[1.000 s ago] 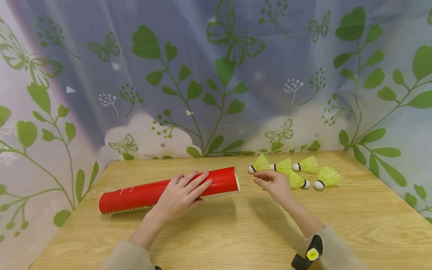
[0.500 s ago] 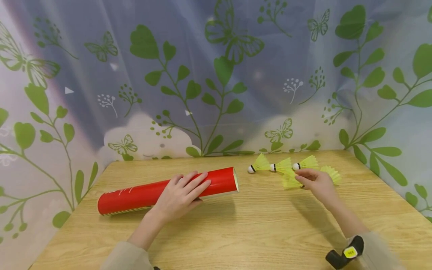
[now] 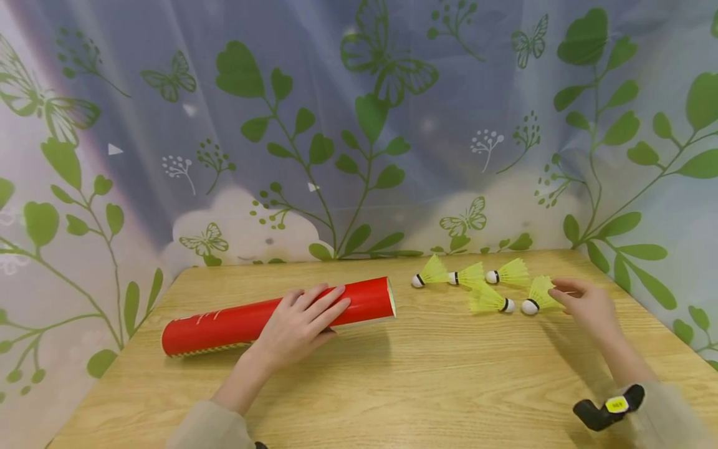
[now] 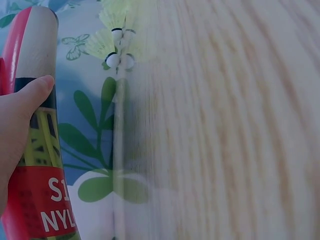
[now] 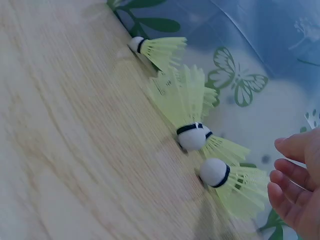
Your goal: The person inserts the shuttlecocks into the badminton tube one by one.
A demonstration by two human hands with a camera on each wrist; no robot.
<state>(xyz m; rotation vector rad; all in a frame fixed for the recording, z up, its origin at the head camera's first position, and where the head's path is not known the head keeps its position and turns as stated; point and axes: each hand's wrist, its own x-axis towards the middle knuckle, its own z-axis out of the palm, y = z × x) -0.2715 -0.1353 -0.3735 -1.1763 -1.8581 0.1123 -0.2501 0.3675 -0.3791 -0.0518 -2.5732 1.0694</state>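
My left hand grips a red shuttlecock tube lying slantwise on the table. Its round end faces right toward the shuttlecocks. In the left wrist view my thumb wraps onto the tube's printed side. At the right, my right hand is at the skirt edge of the rightmost yellow shuttlecock, which has a white cork and black band. The right wrist view shows a small gap between my loosely bent fingertips and that shuttlecock. Nothing is held in the right hand.
Several more yellow shuttlecocks lie to the left of it, among them one in front and one at the far left end. The wooden table ends at a leaf-and-butterfly curtain behind.
My right hand has moved right, from beside the tube's end, across the front shuttlecock, to the rightmost one. The left hand and the tube stay in place.
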